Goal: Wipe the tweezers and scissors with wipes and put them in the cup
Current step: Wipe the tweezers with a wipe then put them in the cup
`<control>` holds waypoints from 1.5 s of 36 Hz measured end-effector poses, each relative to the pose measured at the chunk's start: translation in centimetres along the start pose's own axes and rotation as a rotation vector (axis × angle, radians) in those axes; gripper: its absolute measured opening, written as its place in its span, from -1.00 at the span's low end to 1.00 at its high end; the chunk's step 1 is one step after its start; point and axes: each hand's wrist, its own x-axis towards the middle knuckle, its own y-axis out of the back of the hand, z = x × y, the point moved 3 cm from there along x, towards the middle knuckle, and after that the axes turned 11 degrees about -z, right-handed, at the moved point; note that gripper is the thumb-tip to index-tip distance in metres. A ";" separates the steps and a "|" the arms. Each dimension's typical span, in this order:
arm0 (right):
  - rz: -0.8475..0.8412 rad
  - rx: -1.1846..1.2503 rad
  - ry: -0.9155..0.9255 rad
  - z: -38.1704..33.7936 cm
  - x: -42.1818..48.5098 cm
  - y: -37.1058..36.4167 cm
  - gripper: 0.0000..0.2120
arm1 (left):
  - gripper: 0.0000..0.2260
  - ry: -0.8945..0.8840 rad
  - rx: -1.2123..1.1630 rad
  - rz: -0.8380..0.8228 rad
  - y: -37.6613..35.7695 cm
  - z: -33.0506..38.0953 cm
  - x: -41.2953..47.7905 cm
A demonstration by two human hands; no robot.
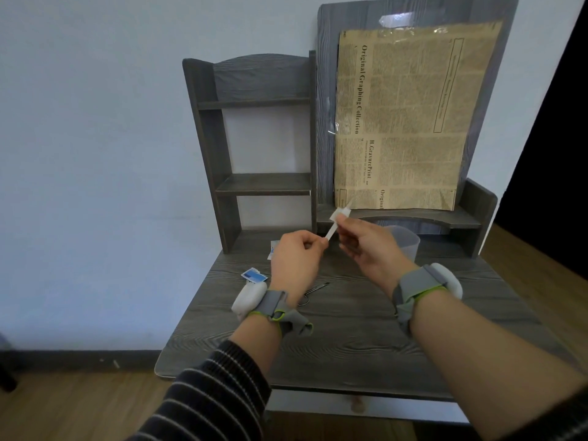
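Hands above grey table [366, 338], left hand [294, 261] and right hand [369, 246] each grip pinching white wipe [337, 222], scissors [313, 289] below, cup [404, 241] behind.

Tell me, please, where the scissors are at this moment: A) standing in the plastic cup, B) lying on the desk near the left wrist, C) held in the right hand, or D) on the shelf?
B: the scissors lie flat on the desk beside the left hand, partly hidden by its wrist, while both hands hold a slim white item; the cup sits behind the right hand.
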 end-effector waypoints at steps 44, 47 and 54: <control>0.027 -0.013 -0.015 0.5 -0.4 0.3 -0.94 | -0.86 0.026 0.135 -0.012 -0.7 0.1 0.0; 0.014 -0.051 -0.011 1.0 -0.6 0.0 -0.93 | -0.86 0.021 0.155 0.000 -0.7 0.2 -0.1; -0.017 -0.094 -0.033 1.8 -0.8 -0.4 -0.88 | -0.84 -0.002 0.214 -0.001 -0.5 0.4 0.0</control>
